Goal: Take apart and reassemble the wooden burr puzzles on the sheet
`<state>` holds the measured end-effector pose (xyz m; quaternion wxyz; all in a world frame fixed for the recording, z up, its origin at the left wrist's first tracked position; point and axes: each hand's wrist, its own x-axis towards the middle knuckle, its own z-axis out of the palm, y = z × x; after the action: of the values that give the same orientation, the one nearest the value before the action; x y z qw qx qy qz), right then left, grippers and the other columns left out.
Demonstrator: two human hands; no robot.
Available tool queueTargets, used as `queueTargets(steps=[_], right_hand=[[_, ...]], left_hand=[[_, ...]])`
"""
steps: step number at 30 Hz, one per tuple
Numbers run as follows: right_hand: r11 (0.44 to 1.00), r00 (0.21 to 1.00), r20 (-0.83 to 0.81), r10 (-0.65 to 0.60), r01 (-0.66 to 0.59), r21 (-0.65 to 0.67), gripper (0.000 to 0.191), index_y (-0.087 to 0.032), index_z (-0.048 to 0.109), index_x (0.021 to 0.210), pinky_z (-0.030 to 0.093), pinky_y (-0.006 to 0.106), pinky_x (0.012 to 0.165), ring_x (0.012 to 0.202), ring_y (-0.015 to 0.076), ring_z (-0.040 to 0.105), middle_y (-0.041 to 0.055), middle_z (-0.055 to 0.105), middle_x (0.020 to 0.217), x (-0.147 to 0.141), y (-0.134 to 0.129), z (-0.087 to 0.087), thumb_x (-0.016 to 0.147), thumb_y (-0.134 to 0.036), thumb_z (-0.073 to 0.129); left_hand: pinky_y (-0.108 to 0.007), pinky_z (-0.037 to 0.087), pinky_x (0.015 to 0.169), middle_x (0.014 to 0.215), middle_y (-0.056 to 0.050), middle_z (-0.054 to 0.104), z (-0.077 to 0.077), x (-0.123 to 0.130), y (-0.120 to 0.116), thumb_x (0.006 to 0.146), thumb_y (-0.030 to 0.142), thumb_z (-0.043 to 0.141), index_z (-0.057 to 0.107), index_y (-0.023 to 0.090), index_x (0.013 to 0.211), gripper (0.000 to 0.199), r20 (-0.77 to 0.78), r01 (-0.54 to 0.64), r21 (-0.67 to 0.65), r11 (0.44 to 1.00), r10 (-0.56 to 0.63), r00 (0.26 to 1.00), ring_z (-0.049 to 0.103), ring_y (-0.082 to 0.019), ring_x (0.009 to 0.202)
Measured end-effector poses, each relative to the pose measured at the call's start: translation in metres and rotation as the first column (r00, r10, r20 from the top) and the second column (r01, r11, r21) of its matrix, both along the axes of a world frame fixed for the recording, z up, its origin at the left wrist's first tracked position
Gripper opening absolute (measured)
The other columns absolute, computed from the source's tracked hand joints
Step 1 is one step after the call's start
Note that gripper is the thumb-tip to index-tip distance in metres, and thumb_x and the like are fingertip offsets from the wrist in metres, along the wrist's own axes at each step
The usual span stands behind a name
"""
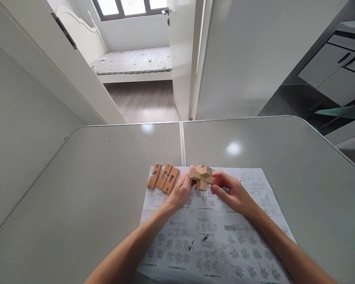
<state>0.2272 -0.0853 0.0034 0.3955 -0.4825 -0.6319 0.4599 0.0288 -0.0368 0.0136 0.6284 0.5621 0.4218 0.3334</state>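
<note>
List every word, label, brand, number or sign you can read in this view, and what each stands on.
"3": leftmost flat brown notched wooden piece
"1": middle flat brown notched wooden piece
"2": rightmost flat brown slotted wooden piece
Pale wooden interlocking block assembly: no text visible.
Too small to read: printing on the large white paper sheet; dark marks on the glossy grey tabletop.
No brand can be made out.
</note>
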Motion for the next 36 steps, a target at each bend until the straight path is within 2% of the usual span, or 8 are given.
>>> queueTargets(steps=[10, 14, 19, 22, 24, 28, 31, 36], right_hand=[[1.000, 1.000, -0.002, 0.009, -0.009, -0.006, 0.039, -0.023, 0.064, 0.097, 0.042, 0.030, 0.058, 0.063, 0.0175, 0.054, 0.0019, 0.065, 0.074, -0.005, -0.003, 0.002, 0.106, -0.060, 0.055], [0.993, 0.991, -0.121, 0.059, -0.070, -0.090, 0.042, -0.022, 0.065, 0.095, 0.040, 0.029, 0.056, 0.056, 0.0143, 0.046, -0.0006, 0.059, 0.070, -0.005, -0.005, 0.005, 0.109, -0.058, 0.048], [0.981, 0.933, -0.354, -0.067, -0.004, -0.196, 0.048, -0.022, 0.060, 0.078, 0.039, 0.032, 0.060, 0.054, 0.0146, 0.042, -0.0028, 0.050, 0.059, -0.006, -0.005, 0.001, 0.109, -0.057, 0.049], [0.958, 0.875, -0.468, -0.124, -0.018, -0.288, 0.057, -0.023, 0.052, 0.064, 0.030, 0.032, 0.054, 0.050, 0.0143, 0.036, -0.0024, 0.043, 0.053, -0.008, -0.003, 0.002, 0.107, -0.060, 0.048], [0.941, 0.847, -0.512, -0.144, -0.043, -0.336, 0.059, -0.023, 0.050, 0.061, 0.025, 0.032, 0.052, 0.048, 0.0139, 0.031, -0.0028, 0.040, 0.049, -0.010, -0.002, 0.004, 0.105, -0.061, 0.047], [0.910, 0.808, -0.573, -0.137, -0.126, -0.395, 0.058, -0.023, 0.047, 0.061, 0.022, 0.030, 0.050, 0.045, 0.0121, 0.023, -0.0056, 0.034, 0.043, -0.011, -0.003, 0.007, 0.103, -0.064, 0.049], [0.894, 0.790, -0.606, -0.094, -0.202, -0.401, 0.060, -0.023, 0.043, 0.058, 0.020, 0.030, 0.049, 0.043, 0.0111, 0.022, -0.0062, 0.031, 0.041, -0.011, -0.006, 0.006, 0.103, -0.064, 0.048], [0.914, 0.824, -0.564, -0.051, -0.189, -0.359, 0.064, -0.022, 0.048, 0.060, 0.025, 0.031, 0.052, 0.047, 0.0118, 0.028, -0.0045, 0.036, 0.045, -0.012, -0.008, 0.006, 0.107, -0.065, 0.042]], left_hand=[[-0.031, 0.043, 0.070, 0.074, 0.000, 0.047, 0.003, 0.000, -0.001, 0.107, 0.059, 0.030, 0.040, 0.022, 0.077, 0.048, -0.034, 0.129, 0.099, 0.987, -0.126, 0.991, 0.042, -0.016, 0.070], [-0.031, 0.039, 0.068, 0.071, 0.000, 0.047, 0.005, 0.001, -0.001, 0.108, 0.058, 0.028, 0.040, 0.022, 0.073, 0.051, -0.038, 0.184, 0.129, 0.974, -0.181, 0.983, 0.041, -0.016, 0.067], [-0.032, 0.039, 0.072, 0.074, 0.000, 0.045, 0.009, 0.002, -0.004, 0.111, 0.062, 0.020, 0.042, 0.022, 0.075, 0.058, -0.031, 0.204, 0.136, 0.969, -0.202, 0.979, 0.041, -0.016, 0.071], [-0.032, 0.042, 0.076, 0.079, 0.001, 0.049, 0.005, 0.002, -0.006, 0.109, 0.065, 0.034, 0.049, 0.021, 0.092, 0.050, 0.041, 0.135, 0.138, 0.981, -0.141, 0.989, 0.046, -0.015, 0.074], [-0.032, 0.048, 0.079, 0.095, -0.003, 0.058, 0.000, 0.002, -0.007, 0.104, 0.067, 0.048, 0.051, 0.020, 0.112, 0.048, 0.115, 0.095, 0.116, 0.989, -0.109, 0.987, 0.053, -0.016, 0.082], [-0.036, 0.053, 0.092, 0.130, -0.015, 0.062, -0.006, 0.000, -0.006, 0.092, 0.068, 0.070, 0.046, 0.021, 0.145, 0.075, 0.129, 0.173, 0.127, 0.977, -0.189, 0.973, 0.061, -0.023, 0.108], [-0.038, 0.051, 0.099, 0.129, -0.014, 0.066, -0.005, -0.003, -0.004, 0.089, 0.069, 0.074, 0.054, 0.021, 0.148, 0.079, 0.077, 0.268, 0.171, 0.948, -0.283, 0.956, 0.063, -0.026, 0.112], [-0.039, 0.052, 0.101, 0.120, -0.011, 0.070, -0.001, -0.004, -0.003, 0.087, 0.072, 0.074, 0.062, 0.020, 0.139, 0.075, 0.083, 0.247, 0.146, 0.958, -0.260, 0.962, 0.066, -0.027, 0.112]])
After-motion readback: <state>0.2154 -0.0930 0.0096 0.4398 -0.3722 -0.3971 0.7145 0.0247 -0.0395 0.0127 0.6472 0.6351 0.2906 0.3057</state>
